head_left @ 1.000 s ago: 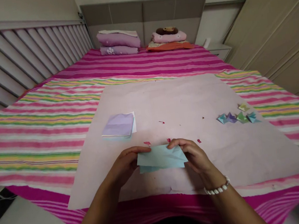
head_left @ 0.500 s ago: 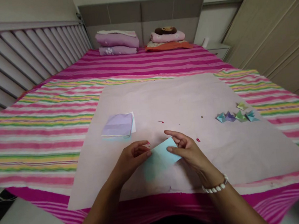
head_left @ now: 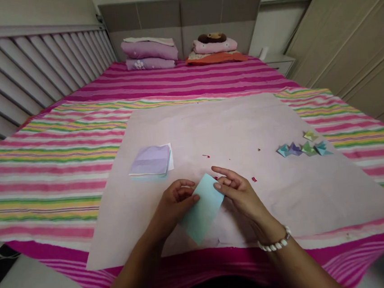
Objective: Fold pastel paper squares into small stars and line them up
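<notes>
"On the bed, what serves as the work surface?"

"A large, flat, pale pink sheet [head_left: 261,123], laid over a bedspread striped in pink, yellow, green and white [head_left: 54,161]."

"State of hands and workpiece?"

"My left hand [head_left: 175,204] grips the left edge of a light-blue rectangular paper [head_left: 205,210], thumb on top. My right hand [head_left: 239,191] pinches its upper right edge, index finger extended clear. The paper slants above the sheet's near middle."

"Surroundings?"

"Left: a lavender-topped stack of thin papers [head_left: 151,160]. Right: a cluster of small, pointed, multicoloured folded-paper shapes [head_left: 308,148]. Beyond: a two-tone, grey-brown panelled headboard [head_left: 213,10]. A pale slatted rail [head_left: 35,64] borders the left side."
</notes>
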Demonstrator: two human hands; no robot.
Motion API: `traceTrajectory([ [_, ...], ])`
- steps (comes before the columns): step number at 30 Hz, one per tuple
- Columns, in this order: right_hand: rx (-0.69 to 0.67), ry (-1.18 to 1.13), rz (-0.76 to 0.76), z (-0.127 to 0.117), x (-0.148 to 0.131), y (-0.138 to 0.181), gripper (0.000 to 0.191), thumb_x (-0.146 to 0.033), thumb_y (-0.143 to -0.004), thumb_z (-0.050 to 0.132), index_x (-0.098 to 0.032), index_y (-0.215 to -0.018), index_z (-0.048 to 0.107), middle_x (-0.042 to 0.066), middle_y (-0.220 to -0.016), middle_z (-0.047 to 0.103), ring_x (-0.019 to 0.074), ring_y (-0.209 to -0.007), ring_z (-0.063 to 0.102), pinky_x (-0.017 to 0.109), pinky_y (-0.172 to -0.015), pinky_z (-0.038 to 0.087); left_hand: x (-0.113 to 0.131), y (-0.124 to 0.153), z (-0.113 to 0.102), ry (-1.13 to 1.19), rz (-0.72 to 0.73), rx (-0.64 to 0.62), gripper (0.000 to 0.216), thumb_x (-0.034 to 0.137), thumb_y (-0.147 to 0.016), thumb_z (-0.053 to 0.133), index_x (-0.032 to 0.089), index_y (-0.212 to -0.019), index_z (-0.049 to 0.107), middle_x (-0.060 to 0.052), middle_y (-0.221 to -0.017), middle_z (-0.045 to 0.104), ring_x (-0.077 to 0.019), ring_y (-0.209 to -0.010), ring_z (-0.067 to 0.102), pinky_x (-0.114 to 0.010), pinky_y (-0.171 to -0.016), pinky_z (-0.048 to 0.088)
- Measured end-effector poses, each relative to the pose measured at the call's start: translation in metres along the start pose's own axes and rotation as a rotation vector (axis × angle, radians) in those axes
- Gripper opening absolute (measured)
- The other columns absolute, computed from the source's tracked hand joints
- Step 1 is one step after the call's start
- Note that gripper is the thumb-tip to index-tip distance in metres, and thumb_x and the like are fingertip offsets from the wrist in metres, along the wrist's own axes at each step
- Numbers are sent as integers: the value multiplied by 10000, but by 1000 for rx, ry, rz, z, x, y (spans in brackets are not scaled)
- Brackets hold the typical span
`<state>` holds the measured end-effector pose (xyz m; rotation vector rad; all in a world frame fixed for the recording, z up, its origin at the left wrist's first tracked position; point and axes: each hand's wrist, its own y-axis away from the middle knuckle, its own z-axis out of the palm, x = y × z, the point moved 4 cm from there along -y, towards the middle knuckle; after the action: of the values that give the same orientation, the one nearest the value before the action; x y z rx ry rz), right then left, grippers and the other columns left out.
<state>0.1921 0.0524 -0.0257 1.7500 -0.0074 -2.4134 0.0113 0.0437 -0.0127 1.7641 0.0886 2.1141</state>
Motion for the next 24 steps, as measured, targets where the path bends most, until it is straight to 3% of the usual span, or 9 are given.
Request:
traceTrajectory([
  [6,47,42,-46,-1,-1,-1,261,-332,-696,777,-246,-940,748,8,-740,692,137,-660,584,278,-640,479,-1,1,1,-18,119,-66,222,274,-692,769,183,-852,644,3,-774,680,-114,-669,589,-215,-589,405],
  [12,-13,71,-50,1,-5,2,220,-301,-602,837,-249,-800,758,9,-766,704,142,-686,604,275,-632,505,-3,2,-3,-85,156,14,151,273,-691,757,194,-818,734,-8,-781,701,-126,-703,594,-239,-629,431],
  [17,-90,128,25,3,-5,6,320,-226,-589,841,-262,-894,747,-74,-495,547,70,-430,422,209,-422,391,-2,0,-8,-132,210,75,133,269,-694,751,212,-814,754,-31,-895,733,-182,-874,638,-294,-776,465],
  [20,-73,110,6,2,-5,6,281,-221,-596,833,-260,-862,750,-46,-608,630,72,-498,486,214,-484,434,-4,-1,-10,-137,194,82,178,265,-675,766,227,-848,758,-36,-969,735,-198,-940,638,-302,-815,466],
  [24,-49,125,-14,-1,0,2,244,-250,-614,821,-253,-848,752,-12,-715,684,107,-608,564,253,-574,481,-3,-1,-10,-199,175,102,230,288,-674,763,233,-897,757,-40,-946,732,-193,-875,637,-300,-766,470],
])
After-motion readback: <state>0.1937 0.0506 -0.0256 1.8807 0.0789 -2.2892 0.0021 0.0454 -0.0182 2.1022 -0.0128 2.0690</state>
